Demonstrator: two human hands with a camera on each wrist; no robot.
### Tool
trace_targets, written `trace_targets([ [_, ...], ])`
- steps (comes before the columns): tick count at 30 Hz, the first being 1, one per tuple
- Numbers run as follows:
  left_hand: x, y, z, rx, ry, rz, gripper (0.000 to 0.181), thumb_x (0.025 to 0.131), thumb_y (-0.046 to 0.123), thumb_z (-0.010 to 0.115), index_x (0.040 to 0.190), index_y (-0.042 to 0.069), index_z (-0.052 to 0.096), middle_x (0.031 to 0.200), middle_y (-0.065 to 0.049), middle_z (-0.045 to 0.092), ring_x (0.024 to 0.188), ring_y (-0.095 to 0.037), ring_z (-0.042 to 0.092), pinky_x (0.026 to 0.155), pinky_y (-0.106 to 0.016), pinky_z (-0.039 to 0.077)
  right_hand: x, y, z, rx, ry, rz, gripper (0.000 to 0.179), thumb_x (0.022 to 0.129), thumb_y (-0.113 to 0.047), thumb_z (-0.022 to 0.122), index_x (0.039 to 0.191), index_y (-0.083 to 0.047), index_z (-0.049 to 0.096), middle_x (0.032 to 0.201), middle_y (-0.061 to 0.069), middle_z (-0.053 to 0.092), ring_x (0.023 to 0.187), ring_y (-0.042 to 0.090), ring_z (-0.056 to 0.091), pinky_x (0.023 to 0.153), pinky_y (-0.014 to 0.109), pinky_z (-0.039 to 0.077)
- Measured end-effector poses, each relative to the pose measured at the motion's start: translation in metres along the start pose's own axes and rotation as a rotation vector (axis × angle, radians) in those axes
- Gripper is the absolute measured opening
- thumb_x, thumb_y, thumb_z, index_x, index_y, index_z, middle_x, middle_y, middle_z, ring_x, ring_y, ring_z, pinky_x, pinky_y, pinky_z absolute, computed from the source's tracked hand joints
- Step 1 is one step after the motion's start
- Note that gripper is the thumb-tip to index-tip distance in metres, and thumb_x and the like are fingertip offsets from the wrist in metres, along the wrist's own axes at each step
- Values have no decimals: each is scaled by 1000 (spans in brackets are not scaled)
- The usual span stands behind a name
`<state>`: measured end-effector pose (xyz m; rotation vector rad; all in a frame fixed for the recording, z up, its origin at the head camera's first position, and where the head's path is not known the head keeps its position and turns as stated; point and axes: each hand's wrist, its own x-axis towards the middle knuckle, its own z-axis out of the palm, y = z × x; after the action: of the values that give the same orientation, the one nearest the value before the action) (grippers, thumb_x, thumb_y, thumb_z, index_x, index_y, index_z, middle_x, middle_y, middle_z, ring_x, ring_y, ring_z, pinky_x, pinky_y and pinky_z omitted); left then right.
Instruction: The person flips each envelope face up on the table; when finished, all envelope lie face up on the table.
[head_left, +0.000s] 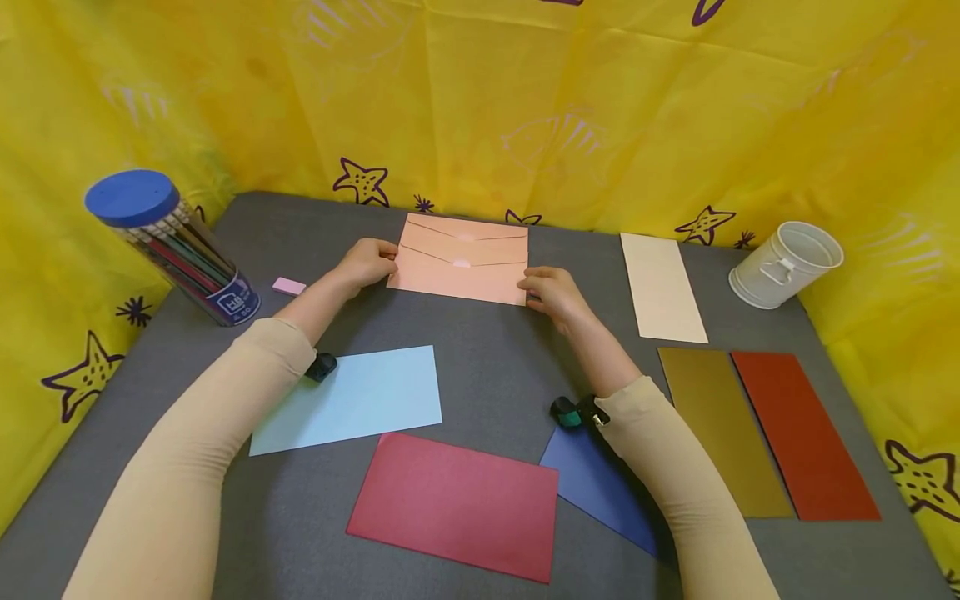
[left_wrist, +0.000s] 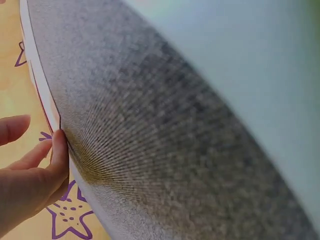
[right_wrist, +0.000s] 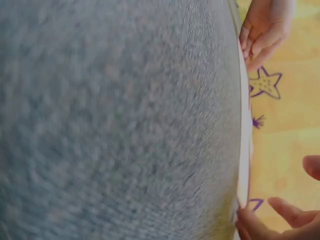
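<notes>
Two peach envelopes lie overlapped at the back of the table, their pointed flaps facing up. The front envelope [head_left: 457,282] covers most of the rear envelope [head_left: 442,225], whose upper strip shows. At their left edge, my left hand [head_left: 366,263] touches with its fingertips; in the left wrist view the thumb of the left hand [left_wrist: 35,172] stands apart from the fingers. My right hand [head_left: 555,293] rests its fingers on the right edge. Loosely spread fingers of the right hand [right_wrist: 280,222] touch the paper in the right wrist view, thumb away from it.
Nearer me lie a light blue envelope [head_left: 375,392], a dark red one [head_left: 457,504] and a blue one [head_left: 600,492] partly under it. To the right are cream [head_left: 663,287], olive [head_left: 723,429] and red [head_left: 806,433] envelopes, plus a white cup [head_left: 783,267]. A pencil tub [head_left: 187,250] and pink eraser [head_left: 288,286] stand left.
</notes>
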<state>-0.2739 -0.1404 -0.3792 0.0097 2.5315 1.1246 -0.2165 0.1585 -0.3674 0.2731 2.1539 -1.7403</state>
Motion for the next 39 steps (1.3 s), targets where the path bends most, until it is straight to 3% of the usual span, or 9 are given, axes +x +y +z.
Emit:
trace_targets([
  [5, -4, 1, -2, 53, 55, 65, 51, 93, 8, 55, 141, -5, 46, 141, -27, 49, 124, -37, 45, 115, -50, 38, -6, -1, 7, -234, 13, -105, 57, 91, -14, 61, 144, 0, 45, 152, 23, 40, 141, 37, 39, 118, 50, 34],
  [9, -13, 3, -2, 108, 85, 134, 49, 92, 10, 59, 139, -1, 50, 136, -25, 53, 122, -37, 50, 110, -50, 44, -12, -1, 19, -349, -39, -195, 52, 88, -14, 66, 136, -2, 53, 145, 20, 49, 134, 36, 46, 113, 49, 38],
  [12, -24, 3, 1, 127, 24, 206, 46, 92, 11, 63, 135, 1, 54, 132, -23, 58, 119, -35, 54, 104, -49, 48, -17, 1, 31, -410, -91, -246, 45, 88, -14, 68, 131, -5, 58, 139, 16, 55, 129, 35, 51, 110, 48, 42],
  [19, -61, -5, 9, 288, -250, 394, 39, 80, 14, 80, 116, 5, 67, 115, -13, 69, 101, -27, 61, 92, -41, 52, -34, 4, 65, -610, -217, -383, 40, 84, -17, 75, 122, -9, 66, 127, 13, 65, 117, 30, 58, 103, 43, 47],
  [25, -80, -8, 21, 427, -284, 510, 43, 69, 23, 90, 102, 6, 71, 99, -8, 66, 89, -20, 58, 80, -32, 49, -50, 6, 85, -840, -326, -471, 53, 80, -25, 82, 126, -9, 63, 125, 11, 63, 119, 29, 50, 105, 44, 38],
  [32, -84, -13, 29, 526, -270, 545, 49, 61, 29, 94, 90, 6, 63, 93, -8, 56, 85, -18, 50, 77, -30, 42, -51, 14, 99, -989, -356, -459, 72, 74, -37, 86, 133, -9, 55, 126, 13, 54, 116, 29, 46, 98, 39, 43],
  [39, -82, -15, 31, 574, -269, 520, 46, 60, 33, 94, 83, 10, 62, 90, -6, 52, 82, -18, 46, 71, -29, 38, -40, 21, 100, -990, -321, -474, 63, 72, -35, 88, 121, -8, 59, 119, 12, 55, 110, 27, 50, 94, 37, 46],
])
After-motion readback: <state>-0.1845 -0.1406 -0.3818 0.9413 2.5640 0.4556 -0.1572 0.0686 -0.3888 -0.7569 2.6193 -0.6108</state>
